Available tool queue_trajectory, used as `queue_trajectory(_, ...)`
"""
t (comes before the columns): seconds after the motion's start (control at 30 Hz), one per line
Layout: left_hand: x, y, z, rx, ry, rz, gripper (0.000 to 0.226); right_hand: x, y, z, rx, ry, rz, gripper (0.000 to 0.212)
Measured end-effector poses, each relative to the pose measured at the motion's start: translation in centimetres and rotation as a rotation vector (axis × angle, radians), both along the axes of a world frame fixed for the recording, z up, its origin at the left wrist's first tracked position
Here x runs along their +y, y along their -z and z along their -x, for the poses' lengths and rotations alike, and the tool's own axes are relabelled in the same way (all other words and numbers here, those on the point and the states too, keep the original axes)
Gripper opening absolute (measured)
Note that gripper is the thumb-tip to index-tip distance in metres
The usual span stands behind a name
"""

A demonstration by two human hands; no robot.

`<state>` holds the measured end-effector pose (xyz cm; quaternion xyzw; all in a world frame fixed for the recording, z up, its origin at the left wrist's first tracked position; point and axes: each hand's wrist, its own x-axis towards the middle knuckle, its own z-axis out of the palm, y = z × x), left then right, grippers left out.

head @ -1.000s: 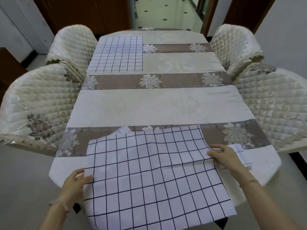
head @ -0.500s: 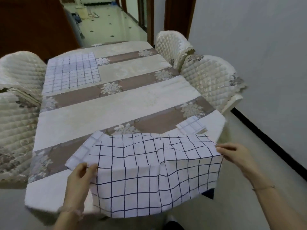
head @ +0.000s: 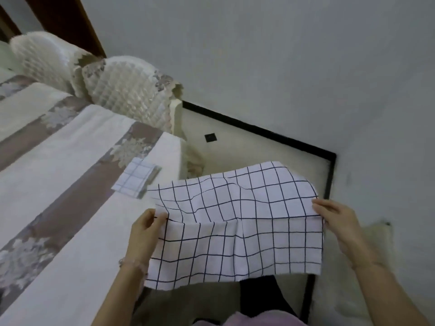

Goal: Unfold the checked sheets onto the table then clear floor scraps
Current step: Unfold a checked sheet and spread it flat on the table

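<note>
striped table (head: 77,208) by grey wall (head: 282,55), checked sheet (head: 235,227) in both hands

Pale grey wall (head: 282,55), black skirting (head: 259,131), cream floor (head: 247,151), quilted chairs (head: 127,90), dark door frame (head: 70,22)

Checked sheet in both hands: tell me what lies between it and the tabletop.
Nothing blocks the way. The checked sheet, pinched by the left hand and right hand, hangs beyond the table edge; only a small folded checked piece lies near that corner.

checked sheet (head: 237,222) held off the table (head: 77,184) edge, left hand (head: 146,229) and right hand (head: 339,220) pinching its sides
</note>
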<state>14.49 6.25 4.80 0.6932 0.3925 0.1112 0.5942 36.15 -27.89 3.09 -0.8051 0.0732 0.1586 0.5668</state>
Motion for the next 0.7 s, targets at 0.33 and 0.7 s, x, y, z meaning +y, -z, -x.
queue_trajectory(0.33,-2.4,2.5,-21.5,0.072,0.048,0.037,0.017,-3.1,2.0,-17.9,0.075,0.059,0.085,0.023)
queue_trajectory(0.7,5.0,1.1,-40.6,-0.041,-0.196,-0.007,0.018,6.4,-0.6,-41.6,-0.035,-0.098,0.006,0.018)
